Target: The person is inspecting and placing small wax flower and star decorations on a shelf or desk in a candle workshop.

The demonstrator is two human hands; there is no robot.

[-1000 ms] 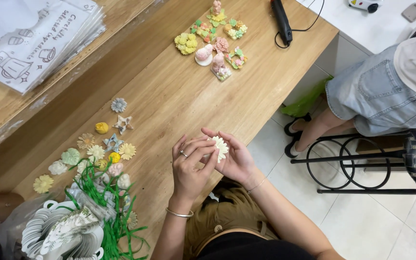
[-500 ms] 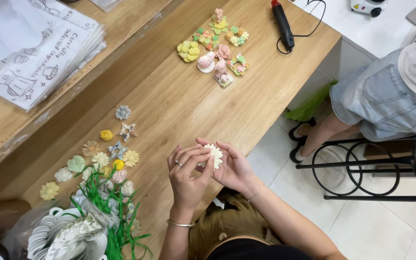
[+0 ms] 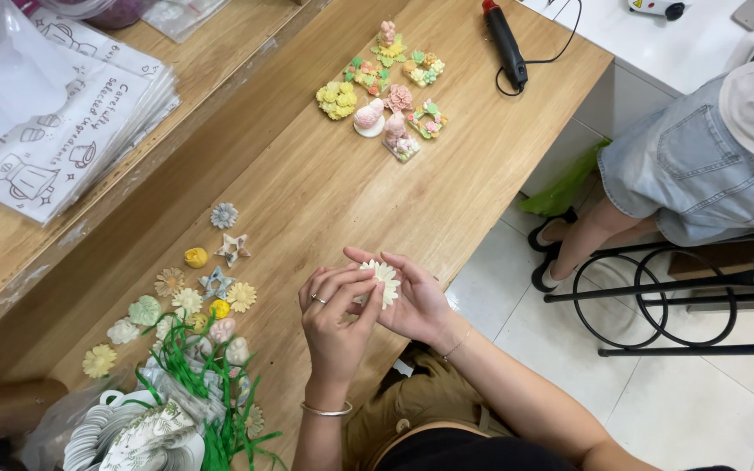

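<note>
Landmark: long light wooden table [image 3: 325, 201]. Small cream ridged flower-shaped piece [image 3: 386, 281] is held over its near edge; left hand [image 3: 335, 318] pinches it with fingertips, right hand [image 3: 412, 301] cups it from behind, fingers half curled. On the table, left of the hands: scattered pastel moulded flowers and stars [image 3: 189, 292], then green plastic grass strands [image 3: 207, 397]. Far end: cluster of decorated pastel pieces [image 3: 386, 87] and a black glue gun [image 3: 503, 39]. Versus half a second ago, grip unchanged.

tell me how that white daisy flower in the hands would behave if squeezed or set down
The white flower looks light: fingertips of the left hand and right hand carry it easily. Its thin, separate petals look moulded and stiff, so probably brittle under a squeeze. It seems flat, so it would likely lie still, not roll.
</note>
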